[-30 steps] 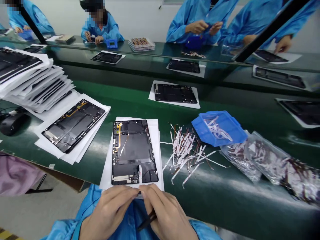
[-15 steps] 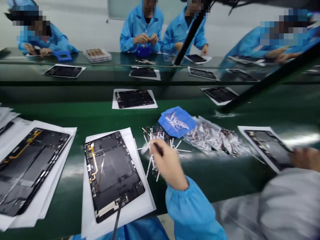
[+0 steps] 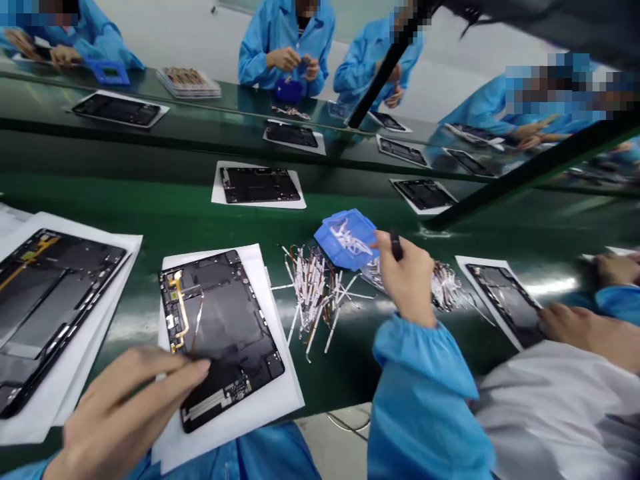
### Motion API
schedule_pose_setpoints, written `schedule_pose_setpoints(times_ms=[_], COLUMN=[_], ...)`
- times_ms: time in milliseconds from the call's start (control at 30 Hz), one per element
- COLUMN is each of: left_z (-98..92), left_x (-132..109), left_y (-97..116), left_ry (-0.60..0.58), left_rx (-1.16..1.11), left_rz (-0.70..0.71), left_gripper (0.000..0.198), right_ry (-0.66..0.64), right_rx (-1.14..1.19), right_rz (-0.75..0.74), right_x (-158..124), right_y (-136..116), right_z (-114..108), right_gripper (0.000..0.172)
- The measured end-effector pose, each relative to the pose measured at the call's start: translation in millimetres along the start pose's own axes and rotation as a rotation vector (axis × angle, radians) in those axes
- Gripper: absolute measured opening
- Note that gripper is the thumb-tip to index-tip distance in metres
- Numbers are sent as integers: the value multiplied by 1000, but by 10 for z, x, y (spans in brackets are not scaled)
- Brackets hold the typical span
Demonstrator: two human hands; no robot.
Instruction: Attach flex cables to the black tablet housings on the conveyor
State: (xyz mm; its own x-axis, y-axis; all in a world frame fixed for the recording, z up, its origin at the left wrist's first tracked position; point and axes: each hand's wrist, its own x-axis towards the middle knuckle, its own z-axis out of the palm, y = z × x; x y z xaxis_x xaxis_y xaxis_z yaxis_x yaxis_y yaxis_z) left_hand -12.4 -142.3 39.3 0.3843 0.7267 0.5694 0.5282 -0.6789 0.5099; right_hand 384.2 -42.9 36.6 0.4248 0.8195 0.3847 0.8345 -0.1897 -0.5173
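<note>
An open black tablet chassis (image 3: 225, 327) with a gold flex cable lies on white paper (image 3: 273, 400) in front of me. My left hand (image 3: 125, 407) reaches in from the lower left. Its fingers are pressed together at the chassis's lower left edge, and what they pinch is hidden. My right hand (image 3: 407, 280) is raised past a heap of white and copper strips (image 3: 313, 293), at the edge of a blue tray (image 3: 345, 237). It grips a black tool (image 3: 396, 243) that sticks up from the fist.
A second chassis (image 3: 45, 293) lies on paper at the left. A clear bag of strips (image 3: 447, 287) sits behind my right hand. A co-worker's hand (image 3: 570, 327) rests on a chassis (image 3: 505, 297) at the right. More chassis and several people in blue coats line the far benches.
My right hand moved from the strip heap rightward to the blue tray, still with the black tool. My left hand came into view and reached the chassis. The view shifted slightly.
</note>
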Motion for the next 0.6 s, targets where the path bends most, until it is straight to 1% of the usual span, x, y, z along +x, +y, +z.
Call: schedule_pose_setpoints(times_ms=[33, 67, 100, 133, 167, 200, 233, 267, 333, 400, 500, 600], left_z=[33, 78, 129, 184, 237, 286, 329, 366, 428, 486, 563, 607], left_x=[110, 218, 323, 420, 508, 583, 644, 689, 736, 732, 683, 646], left_y=[-26, -62, -111, -175, -252, -340, -433, -526, -686, -792, -858, -864], left_ry=[20, 36, 34, 16, -32, -121, -181, -203, -231, -248, -276, -313], left_rx=[-14, -44, -75, -106, -154, -214, -263, -264, -248, -205, -139, -101], left_rz=[5, -17, -52, -93, -142, -214, -273, -303, -340, -354, -379, -409], left_gripper=[30, 26, 21, 15, 9, 6, 5, 7, 10, 11, 12, 10], right_ry=[-12, -30, -95, -218, -325, -378, -406, -413, -411, -411, -424, -450], right_rx=[17, 69, 150, 238, 294, 306, 301, 292, 260, 227, 180, 151], right_rz=[-44, -147, -280, -429, -525, -563, -582, -590, -599, -618, -642, -630], right_x=[-198, -420, -656, -891, -1111, -1304, -1461, -1576, -1695, -1718, -1712, -1733], right_y=[-89, -190, -295, -394, -479, -546, -592, -620, -638, -625, -587, -555], right_z=[-21, -21, -1, 36, 85, 143, 207, 272, 392, 472, 509, 504], right_gripper=[48, 41, 31, 25, 23, 22, 23, 24, 25, 27, 27, 28])
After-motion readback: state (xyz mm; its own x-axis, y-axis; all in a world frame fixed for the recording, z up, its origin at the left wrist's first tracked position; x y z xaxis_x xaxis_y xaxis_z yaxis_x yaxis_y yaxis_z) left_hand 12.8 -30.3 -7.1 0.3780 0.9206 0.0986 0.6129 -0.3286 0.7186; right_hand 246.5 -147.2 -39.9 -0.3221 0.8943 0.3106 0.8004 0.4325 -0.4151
